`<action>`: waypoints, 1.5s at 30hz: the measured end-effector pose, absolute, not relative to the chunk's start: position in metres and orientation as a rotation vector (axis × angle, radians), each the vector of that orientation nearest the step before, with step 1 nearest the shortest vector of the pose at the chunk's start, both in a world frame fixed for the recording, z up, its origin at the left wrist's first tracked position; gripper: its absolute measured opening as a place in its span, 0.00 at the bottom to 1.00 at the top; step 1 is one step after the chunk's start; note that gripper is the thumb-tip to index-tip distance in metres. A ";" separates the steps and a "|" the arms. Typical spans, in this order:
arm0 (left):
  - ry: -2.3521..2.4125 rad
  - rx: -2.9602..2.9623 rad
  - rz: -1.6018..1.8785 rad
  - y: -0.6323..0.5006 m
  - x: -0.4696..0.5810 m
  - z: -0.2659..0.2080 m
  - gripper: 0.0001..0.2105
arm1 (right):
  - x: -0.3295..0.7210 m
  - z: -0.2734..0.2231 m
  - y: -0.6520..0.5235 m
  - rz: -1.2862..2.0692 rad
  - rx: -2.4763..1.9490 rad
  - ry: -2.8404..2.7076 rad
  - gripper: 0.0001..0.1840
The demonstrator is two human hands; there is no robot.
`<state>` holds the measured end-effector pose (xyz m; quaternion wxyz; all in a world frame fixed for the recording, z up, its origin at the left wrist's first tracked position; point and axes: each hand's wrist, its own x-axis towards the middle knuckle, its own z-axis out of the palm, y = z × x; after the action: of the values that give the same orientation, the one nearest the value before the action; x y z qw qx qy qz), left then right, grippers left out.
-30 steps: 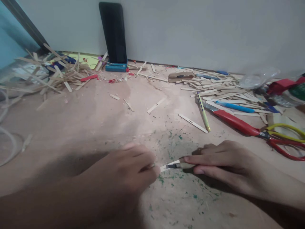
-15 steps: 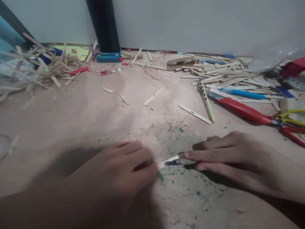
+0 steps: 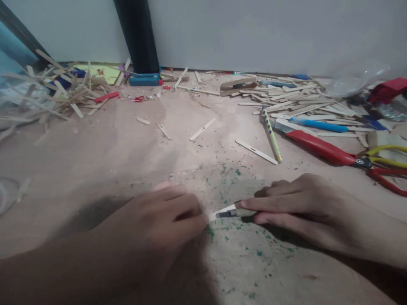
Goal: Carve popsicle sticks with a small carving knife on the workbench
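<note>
My left hand (image 3: 178,218) rests on the table with its fingers pinched on one end of a pale wooden craft stick (image 3: 227,209). Only a short length of the stick shows between the two hands. In my right hand (image 3: 286,207) a craft knife (image 3: 237,213) is gripped low, its dark blade end lying against the stick and pointing left. The blade's very tip is hard to make out. Green shavings (image 3: 259,253) are scattered on the table around both hands.
Beyond my hands lie a notched craft stick (image 3: 256,152), a yellow spotted pencil (image 3: 271,136) and red-handled scissors (image 3: 321,147). Piles of sticks stand at the back right (image 3: 295,99) and the left (image 3: 65,91). A black post (image 3: 138,38) rises at the back.
The whole view has shifted slightly. Both hands keep nearly the same pose, with the knife still against the stick.
</note>
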<state>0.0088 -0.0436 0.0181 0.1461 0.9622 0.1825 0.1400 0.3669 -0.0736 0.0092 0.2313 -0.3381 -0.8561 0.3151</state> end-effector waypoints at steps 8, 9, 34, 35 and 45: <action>0.629 2.769 0.389 -0.050 0.019 0.010 0.08 | 0.368 0.005 -0.075 0.895 -0.923 -2.324 0.22; 0.635 2.771 0.387 -0.050 0.021 0.008 0.09 | 0.368 0.003 -0.075 0.882 -0.917 -2.335 0.22; 0.472 2.760 0.406 -0.040 0.008 0.017 0.16 | 0.363 0.001 -0.079 0.747 -0.912 -2.330 0.21; 0.472 2.759 0.421 -0.040 0.008 0.016 0.16 | 0.363 0.002 -0.079 0.743 -0.912 -2.314 0.21; 0.468 2.751 0.395 -0.040 0.009 0.015 0.17 | 0.366 0.005 -0.078 0.793 -0.925 -2.312 0.23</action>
<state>0.0090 -0.0400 0.0155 0.1611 0.9633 0.1640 0.1383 0.3661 -0.0778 0.0051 0.2612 -0.3417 -0.8539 0.2930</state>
